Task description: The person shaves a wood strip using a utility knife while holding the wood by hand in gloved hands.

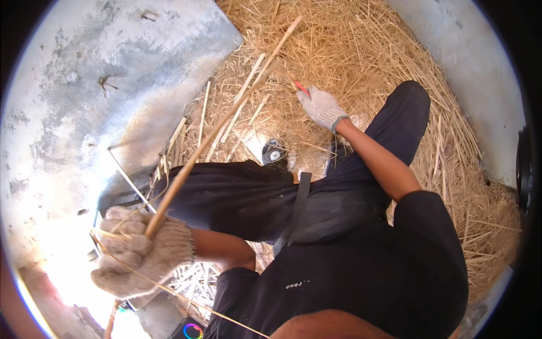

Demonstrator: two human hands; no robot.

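Note:
Low on the left, my left hand [141,251], in a knitted off-white glove, is closed around the lower part of a long tan cane [195,157]. The cane slants up and away to the right over the shavings. A thin pale strip [197,305] trails from the same glove toward my body. Farther off, beyond my bent leg, my right hand [322,107], also gloved, is closed on a slim tool with a red handle [302,88]. The tool's far end is blurred near the cane, and I cannot tell whether they touch.
Straw-coloured shavings [361,51] cover the ground, with several split strips [243,101] lying left of centre. A grey concrete slab [135,62] fills the left; a pale wall [468,73] stands right. A black round object [273,152] lies between my legs. A dark device [189,329] sits at the lower edge.

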